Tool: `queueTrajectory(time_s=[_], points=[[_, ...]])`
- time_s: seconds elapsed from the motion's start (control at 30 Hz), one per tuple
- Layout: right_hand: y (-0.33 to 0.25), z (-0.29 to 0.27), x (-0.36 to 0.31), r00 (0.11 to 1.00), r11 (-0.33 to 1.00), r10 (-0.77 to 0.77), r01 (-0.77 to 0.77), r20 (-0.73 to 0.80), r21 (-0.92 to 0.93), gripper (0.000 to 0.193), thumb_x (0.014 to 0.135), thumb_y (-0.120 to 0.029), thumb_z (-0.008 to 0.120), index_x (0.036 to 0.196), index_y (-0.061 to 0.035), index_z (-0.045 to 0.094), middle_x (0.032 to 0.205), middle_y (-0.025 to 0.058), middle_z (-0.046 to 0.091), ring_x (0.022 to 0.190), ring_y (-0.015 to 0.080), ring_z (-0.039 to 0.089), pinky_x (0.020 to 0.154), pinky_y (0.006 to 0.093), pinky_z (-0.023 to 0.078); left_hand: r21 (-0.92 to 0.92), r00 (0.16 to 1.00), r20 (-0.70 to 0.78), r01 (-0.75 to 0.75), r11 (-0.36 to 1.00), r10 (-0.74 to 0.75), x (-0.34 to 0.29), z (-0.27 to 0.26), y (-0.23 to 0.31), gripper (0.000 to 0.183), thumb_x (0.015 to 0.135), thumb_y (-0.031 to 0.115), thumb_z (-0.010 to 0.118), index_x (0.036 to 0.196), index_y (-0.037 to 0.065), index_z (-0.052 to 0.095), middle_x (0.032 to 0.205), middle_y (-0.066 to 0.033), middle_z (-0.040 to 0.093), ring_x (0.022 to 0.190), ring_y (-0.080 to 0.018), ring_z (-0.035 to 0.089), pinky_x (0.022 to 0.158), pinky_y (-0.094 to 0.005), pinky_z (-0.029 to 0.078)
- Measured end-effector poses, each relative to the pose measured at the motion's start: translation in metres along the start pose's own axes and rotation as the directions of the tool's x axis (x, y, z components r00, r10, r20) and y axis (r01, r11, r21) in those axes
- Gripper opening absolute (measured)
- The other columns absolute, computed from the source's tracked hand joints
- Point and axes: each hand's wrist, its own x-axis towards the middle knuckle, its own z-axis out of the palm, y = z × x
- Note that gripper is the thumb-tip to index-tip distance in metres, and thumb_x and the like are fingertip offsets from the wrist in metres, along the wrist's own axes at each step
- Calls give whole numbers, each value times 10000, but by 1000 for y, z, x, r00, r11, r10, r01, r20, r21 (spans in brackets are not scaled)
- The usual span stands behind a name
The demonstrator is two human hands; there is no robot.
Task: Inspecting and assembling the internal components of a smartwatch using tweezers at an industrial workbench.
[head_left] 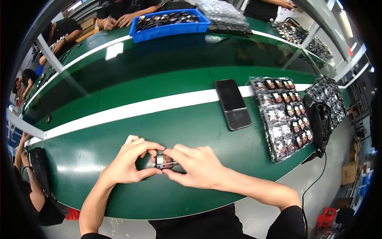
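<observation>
Between my two hands, above the near part of the green table, is a small dark electronic module [163,160] with a white rectangular patch on its left part. My left hand [133,161] pinches its left end between thumb and forefinger. My right hand [195,164] grips the right end, thumb below and forefinger on top. A thin light-coloured line, perhaps a wire or tool, crosses the module's right part; the fingers hide most of the rest. To the right lies a clear plastic blister tray [283,119] holding rows of similar small modules.
A black smartphone [232,104] lies beyond my right hand. At the table's right edge are a black bag [317,117] with a cable and more blister trays [328,97]. A blue bin [171,36] of dark parts stands across the table. Other people work at the far side and left.
</observation>
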Motion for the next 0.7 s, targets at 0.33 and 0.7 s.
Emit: queueTrajectory(time_s=[0.33,0.7], points=[[-3,-79,-21,966,989,-42,5,-253,-146,411,826,-254,949,1117,-33,761,880,77,715,637,236,721,543,366,553,-5,1000,17,7,1000,-7,4,-1,8,634,714,286,1054,1282,155,805,922,60,739,810,-162,536,971,-351,396],[73,-202,-98,706,573,289,-669,-646,-474,441,827,-380,918,1045,-23,777,804,100,690,699,291,705,658,432,561,46,999,3,-36,998,36,4,0,7,388,798,248,1013,1141,166,850,887,52,739,829,-163,601,949,-354,400]])
